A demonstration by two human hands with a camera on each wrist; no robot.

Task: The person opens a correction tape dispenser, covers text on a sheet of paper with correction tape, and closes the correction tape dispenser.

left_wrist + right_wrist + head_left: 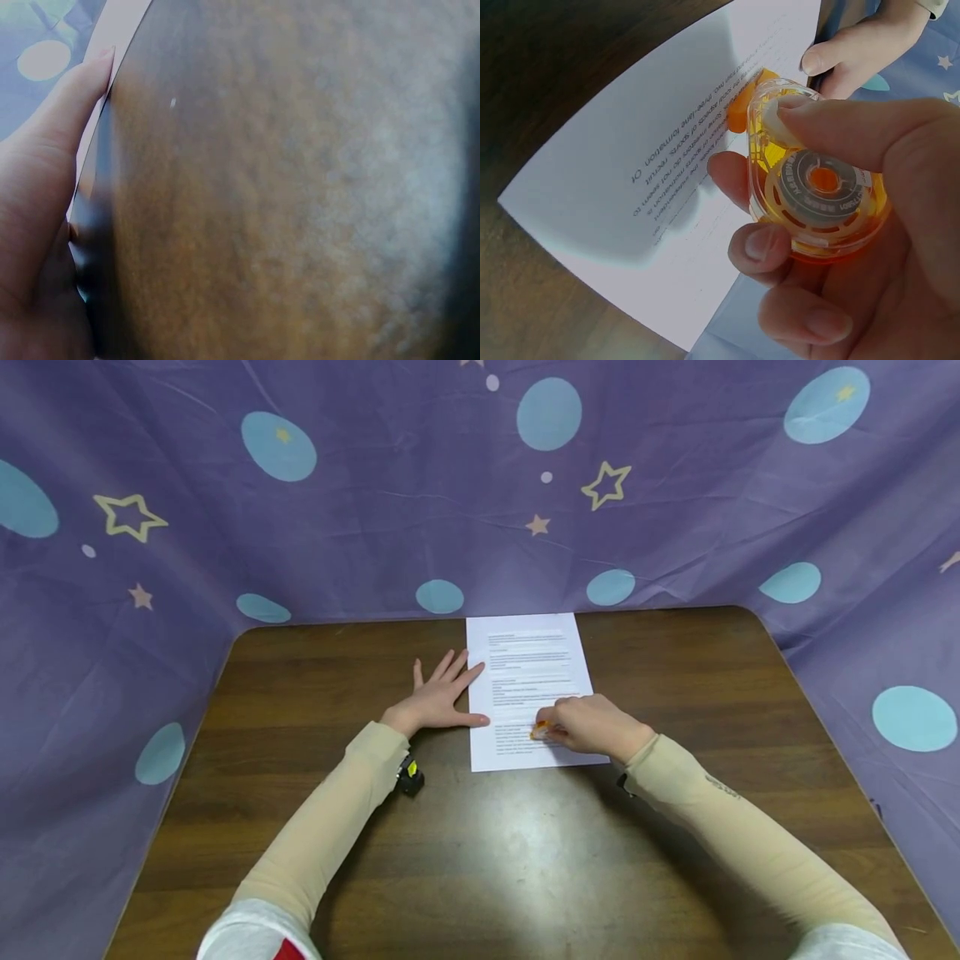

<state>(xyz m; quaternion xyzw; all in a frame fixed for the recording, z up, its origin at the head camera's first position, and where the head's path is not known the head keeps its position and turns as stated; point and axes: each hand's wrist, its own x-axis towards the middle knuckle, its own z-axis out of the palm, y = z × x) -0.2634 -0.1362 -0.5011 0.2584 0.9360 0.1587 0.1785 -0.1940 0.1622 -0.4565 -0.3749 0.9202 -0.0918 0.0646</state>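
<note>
A printed sheet of paper lies flat on the brown table, near its back edge. My right hand holds an orange, see-through correction tape dispenser over the lower text lines. In the right wrist view, the thumb lies on the dispenser's side and the fingers curl beneath it, while its orange tip is at the print. Whether the tip touches the paper I cannot tell. My left hand rests with spread fingers at the sheet's left edge, its thumb on the paper's margin.
The brown wooden table reaches back to a purple curtain with stars and blue dots, which also hangs at both sides. A small black camera is strapped at the left wrist.
</note>
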